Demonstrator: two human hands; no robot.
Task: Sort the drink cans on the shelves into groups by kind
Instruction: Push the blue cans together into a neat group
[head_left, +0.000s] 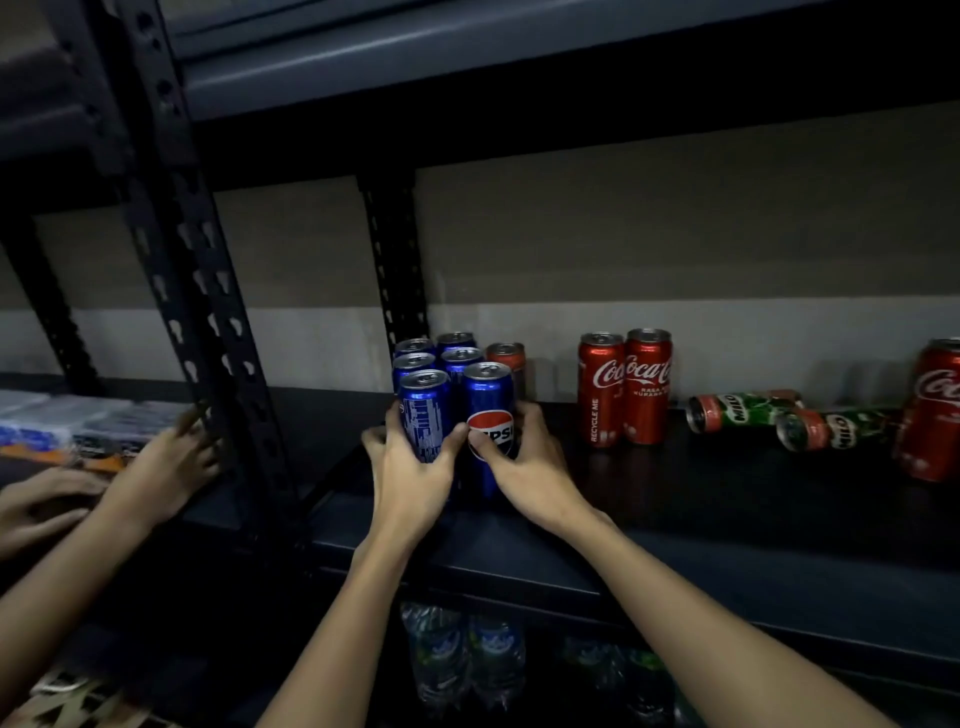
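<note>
I see left hand (410, 457) curled round front-left blue can (426, 415), right hand (524, 457) gripping front-right Pepsi can (488, 426); both cans upright on shelf (675, 499), at front of blue cluster (447, 364). Step, I judge: squaring up Pepsi group. One red can (508, 358) sits just behind cluster. Next likely calls for moving it right to Coke pair (626, 387); Milo cans (779, 415) lie toppled beyond.

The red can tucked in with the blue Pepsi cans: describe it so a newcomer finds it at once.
Start at the dark metal shelf and find the block of blue Pepsi cans beside the rear upright. At the block's back right corner, behind the Pepsi-logo can that the right hand grips, stands the slim red can. It is the only red can touching the blue group.
</note>
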